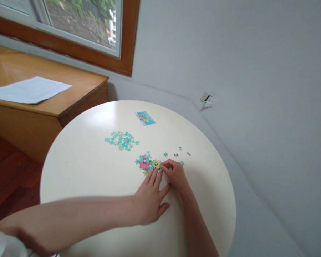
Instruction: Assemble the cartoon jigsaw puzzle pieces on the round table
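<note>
A partly joined jigsaw puzzle (143, 163) with a pink starfish and a yellow sponge figure lies on the round white table (91, 178). My left hand (151, 196) rests flat with its fingers spread, fingertips at the puzzle's lower edge. At the puzzle's right edge, beside the yellow figure, my right hand (174, 174) has thumb and forefinger pinched together. Whatever sits between those fingertips is too small and covered to make out. Several loose puzzle pieces (165, 154) lie just beyond the right hand.
A heap of turquoise puzzle pieces (122, 140) lies left of the joined part. Farther back is a small picture card (145, 118). A wooden desk (82, 80) with paper sheets (29, 90) stands at the left, by the window. The wall (243, 89) runs along the right.
</note>
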`<action>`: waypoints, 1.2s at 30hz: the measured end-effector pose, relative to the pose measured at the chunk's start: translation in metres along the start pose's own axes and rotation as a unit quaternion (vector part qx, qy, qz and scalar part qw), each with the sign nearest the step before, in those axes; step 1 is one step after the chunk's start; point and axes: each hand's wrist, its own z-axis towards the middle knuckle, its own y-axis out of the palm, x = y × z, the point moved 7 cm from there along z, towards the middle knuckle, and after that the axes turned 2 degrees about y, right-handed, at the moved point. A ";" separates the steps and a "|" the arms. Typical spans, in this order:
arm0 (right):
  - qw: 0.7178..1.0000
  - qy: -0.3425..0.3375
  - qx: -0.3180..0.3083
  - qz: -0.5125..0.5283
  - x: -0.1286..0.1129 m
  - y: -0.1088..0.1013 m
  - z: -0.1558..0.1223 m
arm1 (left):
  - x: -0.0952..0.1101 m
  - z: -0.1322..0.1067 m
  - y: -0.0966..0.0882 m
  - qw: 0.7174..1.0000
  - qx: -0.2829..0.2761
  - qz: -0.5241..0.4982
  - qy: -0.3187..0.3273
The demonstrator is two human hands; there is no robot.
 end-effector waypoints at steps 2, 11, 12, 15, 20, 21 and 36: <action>1.000 0.004 -0.001 0.001 0.000 0.000 0.000 | 0.000 0.000 0.000 1.000 -0.005 -0.003 0.000; 1.000 0.006 -0.009 -0.009 0.002 0.001 -0.001 | 0.000 0.000 0.002 1.000 -0.004 -0.006 -0.001; 1.000 0.006 -0.009 -0.009 0.002 0.002 -0.001 | 0.000 0.000 0.001 1.000 -0.006 -0.009 -0.001; 1.000 0.007 -0.005 -0.012 0.001 0.002 -0.002 | 0.000 0.000 0.000 1.000 -0.017 -0.016 -0.002; 0.999 0.000 0.023 -0.026 -0.001 -0.001 -0.002 | 0.001 0.000 0.000 1.000 -0.018 -0.009 -0.001; 0.999 -0.002 0.023 -0.035 -0.002 -0.001 -0.002 | 0.001 0.000 0.001 1.000 -0.012 -0.006 0.000; 0.965 -0.092 0.189 -0.159 -0.004 -0.022 -0.006 | 0.001 0.000 0.001 1.000 0.016 0.007 0.000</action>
